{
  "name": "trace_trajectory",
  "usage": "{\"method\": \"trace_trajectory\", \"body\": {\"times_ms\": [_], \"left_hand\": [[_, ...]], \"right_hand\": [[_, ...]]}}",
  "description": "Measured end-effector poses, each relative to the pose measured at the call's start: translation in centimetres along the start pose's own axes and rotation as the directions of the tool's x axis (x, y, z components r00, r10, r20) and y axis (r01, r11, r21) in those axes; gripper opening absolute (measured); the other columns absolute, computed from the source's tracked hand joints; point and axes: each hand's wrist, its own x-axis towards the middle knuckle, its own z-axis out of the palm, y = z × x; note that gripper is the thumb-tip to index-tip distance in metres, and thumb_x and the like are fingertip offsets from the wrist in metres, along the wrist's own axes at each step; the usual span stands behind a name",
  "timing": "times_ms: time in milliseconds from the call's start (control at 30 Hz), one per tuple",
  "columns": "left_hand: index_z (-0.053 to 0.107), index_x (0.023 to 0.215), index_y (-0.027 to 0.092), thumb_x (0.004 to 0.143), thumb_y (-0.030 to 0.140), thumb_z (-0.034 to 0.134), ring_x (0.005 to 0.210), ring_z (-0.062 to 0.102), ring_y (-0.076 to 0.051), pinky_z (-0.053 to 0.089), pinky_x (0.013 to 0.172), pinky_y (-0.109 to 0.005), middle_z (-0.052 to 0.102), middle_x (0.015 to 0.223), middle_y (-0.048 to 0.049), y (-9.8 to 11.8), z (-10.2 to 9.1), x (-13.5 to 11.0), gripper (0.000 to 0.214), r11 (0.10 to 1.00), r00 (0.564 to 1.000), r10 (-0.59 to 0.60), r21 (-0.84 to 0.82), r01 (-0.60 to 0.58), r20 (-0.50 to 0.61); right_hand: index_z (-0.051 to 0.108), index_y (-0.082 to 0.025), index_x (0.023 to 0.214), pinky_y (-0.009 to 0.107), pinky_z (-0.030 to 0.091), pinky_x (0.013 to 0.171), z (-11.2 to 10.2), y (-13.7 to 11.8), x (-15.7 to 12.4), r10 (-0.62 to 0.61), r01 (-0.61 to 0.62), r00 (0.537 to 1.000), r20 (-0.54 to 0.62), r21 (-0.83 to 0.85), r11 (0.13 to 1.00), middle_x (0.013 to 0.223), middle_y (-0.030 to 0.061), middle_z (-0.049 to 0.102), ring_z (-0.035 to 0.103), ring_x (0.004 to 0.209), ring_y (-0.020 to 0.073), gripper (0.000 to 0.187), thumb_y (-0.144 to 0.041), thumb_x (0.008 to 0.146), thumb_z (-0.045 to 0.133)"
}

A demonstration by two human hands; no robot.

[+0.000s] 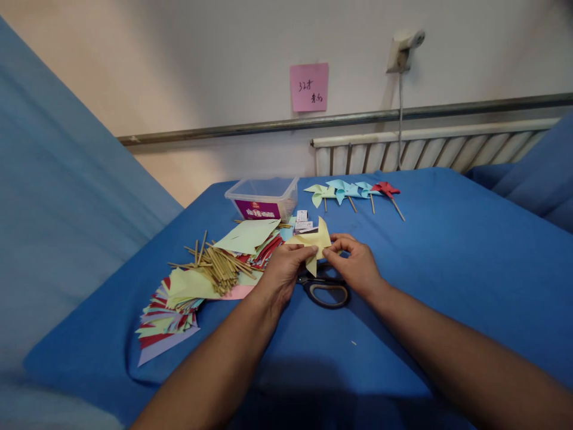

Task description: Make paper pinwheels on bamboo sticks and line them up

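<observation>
A pale yellow paper pinwheel point(321, 237) is held between my two hands above the blue table cover. My left hand point(286, 266) pinches it near the middle, thumb on top. With thumb and fingertips closed, my right hand point(353, 261) grips its right side. Whether a pin is at its centre I cannot make out. Black-handled scissors point(328, 294) lie just below the hands, their blades partly hidden. Small white boxes point(303, 222) sit right behind the pinwheel.
Wooden sticks point(219, 269) lie among stacks of coloured paper point(168, 316) on the left. Behind them stands a clear plastic box point(264, 194). Finished pinwheels on sticks point(347, 190) lie at the back. A radiator point(430, 149) and a metal pipe point(268, 126) run along the wall.
</observation>
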Motion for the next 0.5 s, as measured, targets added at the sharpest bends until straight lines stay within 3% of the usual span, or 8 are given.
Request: {"method": "trace_trajectory", "body": {"times_ms": [267,367,500], "left_hand": [[0.072,0.072,0.008,0.056,0.022,0.083,0.055,0.06,-0.014,0.047,0.054,-0.025,0.069,0.064,-0.0067,0.3,0.0,0.1,0.024,0.997,0.998,0.052,-0.056,-0.053,-0.02],[0.07,0.074,0.008,0.056,0.02,0.082,0.057,0.062,-0.014,0.049,0.056,-0.024,0.07,0.068,-0.0065,1.2,-0.6,0.4,0.025,0.976,0.983,0.138,-0.15,-0.156,-0.125],[0.065,0.075,0.013,0.054,0.021,0.083,0.056,0.062,-0.015,0.05,0.051,-0.025,0.069,0.068,-0.004,2.4,-1.5,0.8,0.029,0.948,0.945,0.184,-0.205,-0.243,-0.269]], "right_hand": [[0.066,-0.019,0.07,0.039,0.046,0.095,0.0,0.0,0.0,0.04,-0.041,0.999,0.012,0.12,0.992,0.107,0.0093,0.069,0.064,0.101,0.0232,0.02,-0.039,0.074,0.065],[0.066,-0.019,0.082,0.036,0.05,0.085,-0.1,0.7,0.6,0.088,-0.078,0.995,-0.04,0.199,0.977,0.106,0.0078,0.07,0.065,0.092,0.0203,0.024,-0.042,0.074,0.067],[0.066,-0.018,0.087,0.031,0.05,0.067,-0.3,2.0,1.4,0.158,-0.151,0.986,-0.044,0.137,0.979,0.079,0.0031,0.069,0.061,0.07,0.0171,0.026,-0.041,0.075,0.067]]}}
